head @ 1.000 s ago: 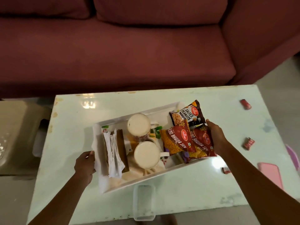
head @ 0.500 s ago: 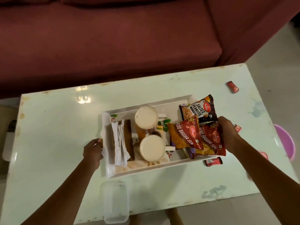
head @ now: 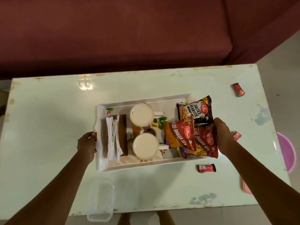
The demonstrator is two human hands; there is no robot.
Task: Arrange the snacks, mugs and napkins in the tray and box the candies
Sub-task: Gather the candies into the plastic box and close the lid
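The white tray (head: 146,166) is gripped at its two short ends, the left hand (head: 86,143) curled over the napkin-side rim and the right hand (head: 223,135) pressed against the packet-side end, its fingers hidden. Between the grips are counted two mugs (head: 142,114), one napkin stack (head: 113,140) and three snack packets (head: 178,133). Outside the right grip three candies (head: 206,168) lie unboxed, and near the left forearm one clear box (head: 100,200) overhangs the table edge; a tilted tray could spill the full mugs.
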